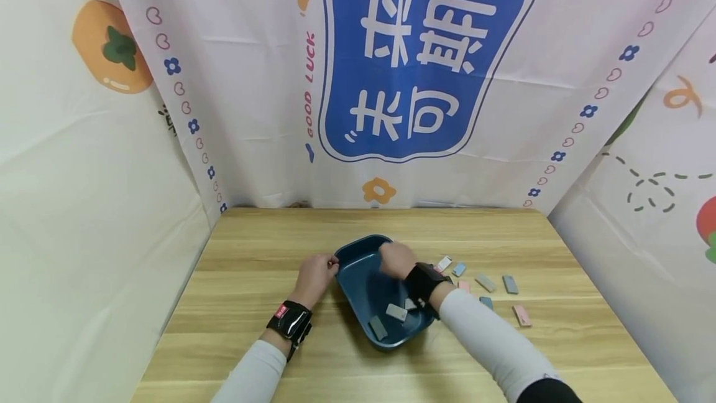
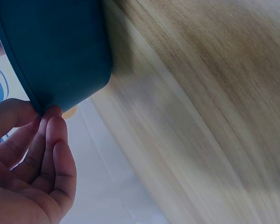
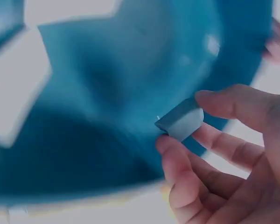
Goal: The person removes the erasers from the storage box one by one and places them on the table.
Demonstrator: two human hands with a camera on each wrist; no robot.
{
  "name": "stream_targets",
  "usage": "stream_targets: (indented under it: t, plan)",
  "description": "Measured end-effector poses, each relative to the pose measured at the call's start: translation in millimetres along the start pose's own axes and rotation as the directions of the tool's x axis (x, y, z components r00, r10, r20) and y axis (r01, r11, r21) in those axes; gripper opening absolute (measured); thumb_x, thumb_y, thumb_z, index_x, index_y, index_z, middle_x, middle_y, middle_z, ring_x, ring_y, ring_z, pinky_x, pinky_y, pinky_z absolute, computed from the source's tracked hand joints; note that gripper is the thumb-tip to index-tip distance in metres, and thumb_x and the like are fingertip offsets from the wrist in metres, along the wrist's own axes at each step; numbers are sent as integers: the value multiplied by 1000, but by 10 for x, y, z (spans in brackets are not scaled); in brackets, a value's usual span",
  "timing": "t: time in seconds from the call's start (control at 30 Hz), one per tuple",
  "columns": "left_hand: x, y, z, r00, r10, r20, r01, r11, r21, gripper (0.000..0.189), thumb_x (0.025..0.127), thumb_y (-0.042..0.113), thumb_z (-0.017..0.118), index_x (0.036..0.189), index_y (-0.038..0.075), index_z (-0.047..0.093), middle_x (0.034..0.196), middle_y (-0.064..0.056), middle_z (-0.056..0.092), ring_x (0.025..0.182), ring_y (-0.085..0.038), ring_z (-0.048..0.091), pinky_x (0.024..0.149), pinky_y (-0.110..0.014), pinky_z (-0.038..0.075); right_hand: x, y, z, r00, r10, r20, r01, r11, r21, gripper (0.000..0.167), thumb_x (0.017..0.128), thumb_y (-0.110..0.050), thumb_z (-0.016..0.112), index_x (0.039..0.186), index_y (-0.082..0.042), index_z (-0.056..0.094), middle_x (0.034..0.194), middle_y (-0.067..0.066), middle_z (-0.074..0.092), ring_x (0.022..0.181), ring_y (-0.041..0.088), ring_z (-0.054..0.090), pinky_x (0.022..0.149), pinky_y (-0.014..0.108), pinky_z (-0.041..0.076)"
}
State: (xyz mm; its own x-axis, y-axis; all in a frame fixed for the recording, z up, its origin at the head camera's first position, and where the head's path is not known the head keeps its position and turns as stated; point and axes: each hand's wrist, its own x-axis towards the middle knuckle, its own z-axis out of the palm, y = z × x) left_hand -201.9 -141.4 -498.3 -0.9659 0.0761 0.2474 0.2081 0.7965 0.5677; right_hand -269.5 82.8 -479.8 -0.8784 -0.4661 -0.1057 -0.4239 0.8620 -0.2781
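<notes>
A dark blue plastic bin (image 1: 360, 282) stands at an angle on the table. My left hand (image 1: 316, 278) pinches its rim at the far left corner between thumb and fingers, as the left wrist view also shows. Over the far part of the bin my right hand (image 1: 398, 260) holds a small grey-blue block (image 3: 182, 121) between thumb and fingertips; in the head view the hand hides this block. Inside the bin, toward its near end, lie a pale block (image 1: 396, 312), a grey-green block (image 1: 378, 327) and another light block (image 1: 410, 304) partly behind the right wrist.
Right of the bin, several small blocks lie scattered, among them a pink block (image 1: 522, 316), a grey block (image 1: 509, 284) and a light blue block (image 1: 458, 269). The right forearm partly covers this group. A printed cloth (image 1: 268, 173) hangs behind the wooden table (image 1: 252, 241).
</notes>
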Motion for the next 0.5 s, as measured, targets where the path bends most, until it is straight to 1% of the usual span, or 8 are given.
stream_targets:
  t: [0.07, 0.1, 0.17, 0.23, 0.3, 0.4, 0.43, 0.5]
  plan:
    - [-3, 4, -1, 1000, -9, 1, 9, 1000, -9, 10, 95, 3, 73, 100, -4, 80, 90, -14, 79, 76, -22, 72, 69, -37, 59, -80, 126, -259, 999, 19, -42, -18, 1000, 13, 11, 86, -5, 72, 76, -6, 66, 72, 6, 66, 65, 21, 62, 62, 38, 54]
    - [-5, 4, -1, 1000, -12, 0, 12, 1000, -9, 10, 95, 3, 73, 99, -4, 80, 90, -15, 79, 75, -22, 72, 69, -37, 59, -203, 89, -517, 997, 64, -41, -64, 998, 10, 9, 83, -2, 73, 76, -4, 67, 73, 9, 68, 67, 24, 64, 64, 40, 55]
    - [-11, 2, 2, 1000, -19, 1, 19, 1000, -12, 10, 95, 2, 73, 99, -4, 80, 91, -15, 79, 74, -21, 71, 68, -36, 58, -304, 359, -708, 990, 132, -51, -131, 991, 27, 6, 84, -6, 72, 81, -4, 67, 79, 10, 70, 71, 23, 64, 64, 39, 54]
    - [-17, -1, 11, 1000, -23, 7, 24, 1000, -15, 10, 95, 2, 73, 100, -5, 80, 91, -15, 79, 74, -21, 72, 68, -36, 58, -435, 707, -836, 976, 214, -45, -212, 976, 54, 7, 86, -9, 71, 85, -2, 67, 82, 11, 70, 74, 24, 64, 64, 39, 53]
    - [-23, -12, 26, 1000, -19, 13, 20, 1000, -14, 10, 95, 2, 73, 100, -4, 80, 92, -15, 80, 74, -21, 72, 67, -36, 58, -611, 1096, -899, 960, 277, -37, -273, 958, 84, 11, 86, -11, 70, 81, -4, 63, 77, 9, 64, 70, 22, 58, 61, 36, 49]
    - [-36, -31, 45, 999, -28, 17, 28, 999, -19, 11, 95, 2, 73, 100, -4, 80, 93, -16, 80, 75, -20, 72, 68, -36, 59, -905, 1707, -867, 932, 362, 7, -359, 921, 152, 19, 83, -10, 67, 68, -9, 56, 65, 2, 53, 61, 19, 49, 56, 33, 42]
    - [-39, -36, 47, 999, -34, 19, 34, 999, -20, 11, 96, 2, 73, 101, -4, 80, 94, -16, 80, 75, -20, 72, 69, -36, 59, -976, 2081, -707, 937, 350, -7, -343, 922, 182, 23, 81, -15, 67, 63, -14, 53, 62, -2, 49, 58, 16, 44, 54, 31, 38]
    - [-42, -36, 45, 999, -45, 23, 45, 999, -21, 12, 96, 3, 72, 101, -4, 80, 94, -16, 80, 75, -20, 72, 69, -36, 59, -1179, 2391, -604, 916, 401, 19, -397, 898, 192, 28, 78, -14, 66, 57, -17, 48, 58, -4, 44, 56, 15, 40, 54, 31, 35]
